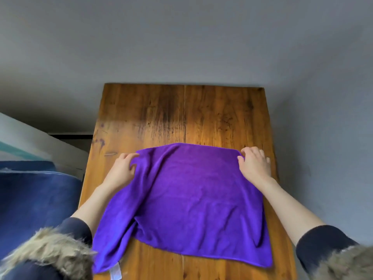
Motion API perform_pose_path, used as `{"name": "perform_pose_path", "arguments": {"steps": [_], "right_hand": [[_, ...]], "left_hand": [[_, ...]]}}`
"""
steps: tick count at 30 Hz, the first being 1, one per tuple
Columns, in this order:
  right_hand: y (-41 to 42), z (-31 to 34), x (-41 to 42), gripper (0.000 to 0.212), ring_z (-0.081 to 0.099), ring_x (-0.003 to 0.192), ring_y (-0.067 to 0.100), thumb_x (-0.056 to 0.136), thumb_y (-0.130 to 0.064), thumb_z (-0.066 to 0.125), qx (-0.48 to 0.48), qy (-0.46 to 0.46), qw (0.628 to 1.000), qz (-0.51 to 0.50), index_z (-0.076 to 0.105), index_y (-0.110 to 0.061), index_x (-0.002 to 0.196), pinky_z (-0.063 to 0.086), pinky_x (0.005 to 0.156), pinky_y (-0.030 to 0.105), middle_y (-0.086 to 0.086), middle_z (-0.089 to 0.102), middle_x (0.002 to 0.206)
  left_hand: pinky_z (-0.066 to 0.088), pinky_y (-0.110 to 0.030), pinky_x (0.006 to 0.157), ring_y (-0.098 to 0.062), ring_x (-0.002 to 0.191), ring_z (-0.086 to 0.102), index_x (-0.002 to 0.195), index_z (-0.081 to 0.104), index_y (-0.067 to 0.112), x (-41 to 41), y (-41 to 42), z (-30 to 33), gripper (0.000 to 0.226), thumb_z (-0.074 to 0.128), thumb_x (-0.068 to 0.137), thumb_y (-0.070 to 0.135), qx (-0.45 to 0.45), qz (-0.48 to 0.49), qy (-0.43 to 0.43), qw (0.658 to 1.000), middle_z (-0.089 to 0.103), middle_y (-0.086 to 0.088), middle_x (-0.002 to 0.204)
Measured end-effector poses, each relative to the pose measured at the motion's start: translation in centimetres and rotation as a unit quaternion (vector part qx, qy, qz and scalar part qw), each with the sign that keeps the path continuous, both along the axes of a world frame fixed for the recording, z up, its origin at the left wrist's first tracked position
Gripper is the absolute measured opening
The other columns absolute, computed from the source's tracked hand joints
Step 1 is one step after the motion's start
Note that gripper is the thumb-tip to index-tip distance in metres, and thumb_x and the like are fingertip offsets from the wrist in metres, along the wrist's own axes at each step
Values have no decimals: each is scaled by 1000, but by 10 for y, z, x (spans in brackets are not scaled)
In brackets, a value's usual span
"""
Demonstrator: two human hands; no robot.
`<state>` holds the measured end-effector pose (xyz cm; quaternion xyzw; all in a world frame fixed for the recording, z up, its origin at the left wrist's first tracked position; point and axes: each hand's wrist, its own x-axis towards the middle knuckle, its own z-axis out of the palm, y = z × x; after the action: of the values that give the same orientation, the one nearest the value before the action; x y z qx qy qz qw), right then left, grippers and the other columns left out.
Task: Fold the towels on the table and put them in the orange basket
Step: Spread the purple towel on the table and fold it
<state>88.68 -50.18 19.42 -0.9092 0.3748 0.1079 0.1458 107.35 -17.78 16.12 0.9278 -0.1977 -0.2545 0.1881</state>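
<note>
A purple towel (187,201) lies spread over the near half of a wooden table (181,114). My left hand (122,171) pinches the towel's far left corner. My right hand (254,163) pinches the far right corner. The towel's left side is bunched in loose folds and hangs toward the table's left edge, with a white label (115,271) at its near left corner. No orange basket is in view.
The table's far half is bare wood, ending at a grey wall (181,37). To the left of the table lies a dark blue fabric surface (36,199) with a white frame behind it. Fur-trimmed dark sleeves (50,249) fill the lower corners.
</note>
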Motion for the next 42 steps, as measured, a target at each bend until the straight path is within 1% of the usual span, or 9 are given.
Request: {"name": "perform_pose_path", "arguments": {"steps": [7, 12, 16, 21, 25, 31, 35, 38, 42], "right_hand": [[101, -34, 15, 50, 19, 141, 24, 98, -29, 42, 140, 44, 984, 99, 29, -18, 145, 28, 110, 43, 6, 24, 154], [172, -61, 30, 70, -11, 145, 26, 95, -38, 47, 179, 91, 970, 139, 5, -30, 149, 16, 111, 57, 0, -12, 158], [193, -80, 24, 89, -21, 142, 30, 88, -52, 52, 112, 161, 970, 146, -11, -32, 148, 14, 108, 64, 4, -26, 154], [199, -87, 26, 99, -23, 141, 34, 83, -58, 55, 83, 180, 969, 147, -17, -30, 146, 14, 106, 67, 7, -30, 152], [201, -85, 31, 102, -22, 141, 36, 83, -56, 56, 76, 205, 965, 143, -20, -28, 146, 19, 105, 66, 9, -30, 152], [205, -83, 36, 104, -21, 141, 37, 83, -53, 59, 76, 223, 963, 133, -19, -26, 146, 23, 105, 65, 10, -30, 152], [207, -83, 40, 104, -19, 140, 41, 84, -49, 61, 73, 233, 961, 131, -18, -22, 147, 24, 105, 63, 14, -28, 152], [207, -84, 41, 104, -19, 140, 41, 83, -51, 60, 69, 234, 960, 134, -17, -21, 147, 24, 105, 63, 15, -27, 153], [207, -83, 40, 104, -19, 141, 40, 83, -51, 60, 68, 235, 960, 133, -17, -23, 147, 23, 106, 62, 14, -28, 152]], "left_hand": [[32, -42, 106, -39, 123, 42, 134, 44, 1, -47, 53, -30, 46, 50, 89, 0, 38, 109, 24, 993, 42, -24, 132], [40, -50, 102, -43, 129, 39, 133, 45, -5, -73, 59, -46, 53, 61, 83, 3, 46, -18, -61, 997, 40, -26, 140], [48, -53, 88, -48, 120, 48, 126, 53, -6, -89, 57, -50, 57, 69, 72, -3, 64, -75, -116, 988, 47, -28, 135], [49, -45, 84, -36, 111, 55, 127, 52, 2, -74, 62, -48, 49, 50, 79, -11, -71, 12, -79, 994, 52, -18, 127], [44, -37, 81, -26, 100, 56, 115, 55, 11, -31, 56, -51, 26, 58, 91, 20, -82, 157, -19, 984, 56, -8, 108], [42, -34, 73, -28, 91, 57, 79, 54, 19, 1, 38, -47, 15, 65, 83, 28, -5, 134, 77, 988, 58, -3, 88], [39, -39, 62, -36, 79, 56, 80, 44, 13, 17, 58, -29, 14, 56, 84, 18, -8, 135, -78, 988, 56, -11, 83], [43, -44, 59, -37, 83, 55, 87, 52, 4, 27, 66, -20, 12, 59, 83, 13, -11, 81, -190, 978, 53, -17, 91], [49, -44, 69, -30, 95, 57, 99, 62, 6, 16, 58, -27, 15, 55, 91, 17, -64, -62, -91, 992, 56, -12, 100]]}}
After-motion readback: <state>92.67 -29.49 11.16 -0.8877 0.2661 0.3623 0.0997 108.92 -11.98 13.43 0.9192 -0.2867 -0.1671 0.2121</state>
